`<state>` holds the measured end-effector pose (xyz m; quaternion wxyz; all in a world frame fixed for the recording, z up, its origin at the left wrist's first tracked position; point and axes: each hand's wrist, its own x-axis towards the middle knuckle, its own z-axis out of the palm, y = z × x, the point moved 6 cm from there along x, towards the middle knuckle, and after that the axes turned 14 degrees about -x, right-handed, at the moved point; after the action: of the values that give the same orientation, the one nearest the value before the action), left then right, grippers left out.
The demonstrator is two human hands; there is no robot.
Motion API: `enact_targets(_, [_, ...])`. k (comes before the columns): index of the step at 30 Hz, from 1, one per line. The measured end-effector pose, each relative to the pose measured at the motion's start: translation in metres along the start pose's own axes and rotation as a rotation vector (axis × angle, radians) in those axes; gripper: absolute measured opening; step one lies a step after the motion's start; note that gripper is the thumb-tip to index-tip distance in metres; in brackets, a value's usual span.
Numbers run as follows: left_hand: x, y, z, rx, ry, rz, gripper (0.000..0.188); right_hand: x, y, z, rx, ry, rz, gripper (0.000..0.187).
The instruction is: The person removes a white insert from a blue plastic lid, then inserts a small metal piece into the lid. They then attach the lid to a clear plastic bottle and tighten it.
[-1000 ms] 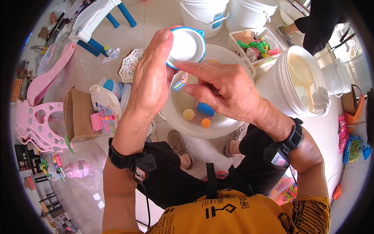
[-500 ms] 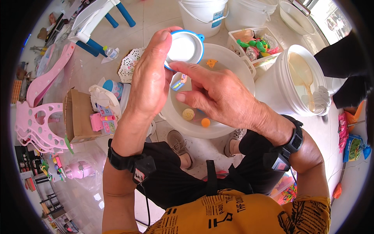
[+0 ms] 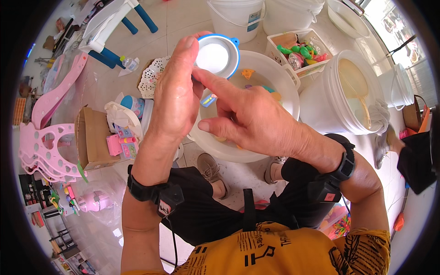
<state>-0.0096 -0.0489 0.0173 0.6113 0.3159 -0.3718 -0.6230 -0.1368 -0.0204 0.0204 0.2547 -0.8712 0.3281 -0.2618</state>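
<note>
My left hand (image 3: 176,94) is closed around a small round white dish with a blue rim (image 3: 213,56) and a little blue loop tab, held tilted so its white inside shows. The fingers behind it are partly hidden. My right hand (image 3: 259,117) has its index finger stretched to the dish's near edge, close to my left palm, with thumb apart and nothing held. Below both hands stands a whitish plastic basin (image 3: 256,156). In it lie an orange toy (image 3: 247,73), a small blue and yellow figure (image 3: 208,100) and other small pieces half covered by my right hand.
Right of the basin stands a large white bucket (image 3: 316,98) of cloudy liquid, with a cloth (image 3: 378,117) on its side. Behind are a toy-filled white bin (image 3: 300,68) and more buckets (image 3: 236,20). A cardboard box (image 3: 94,142) sits left. Another person's leg (image 3: 417,160) is at far right.
My right hand has shifted slightly left and covers more of the basin's pieces. The other person's dark-clothed leg has moved from upper right to lower right, exposing a white bucket.
</note>
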Motion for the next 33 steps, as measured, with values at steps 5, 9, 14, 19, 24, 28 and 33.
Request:
enact_targets(5, [0.003,-0.002,-0.002,-0.025,-0.013,-0.017,0.046,0.001,0.004,0.005,0.084,-0.060,0.050,0.065])
enact_targets(9, [0.005,-0.002,-0.007,-0.105,0.008,-0.057,0.044,0.003,0.011,-0.020,0.081,0.191,0.080,0.051])
enact_targets(14, [0.005,0.001,-0.003,-0.018,-0.091,-0.076,0.046,0.005,0.044,-0.049,0.064,0.456,0.293,0.041])
enact_targets(19, [0.001,-0.007,0.012,0.108,-0.141,-0.093,0.044,0.013,0.055,-0.029,0.161,0.246,0.359,0.043])
enact_targets(24, [0.003,0.002,0.009,0.338,-0.102,-0.082,0.046,0.009,0.060,-0.032,0.361,0.251,0.462,0.041])
enact_targets(28, [0.003,0.003,0.009,0.279,-0.106,-0.062,0.042,0.009,0.060,-0.035,0.309,0.265,0.463,0.041])
enact_targets(33, [0.004,0.008,0.009,0.404,-0.081,0.051,0.038,0.009,0.059,-0.036,0.191,0.261,0.415,0.045])
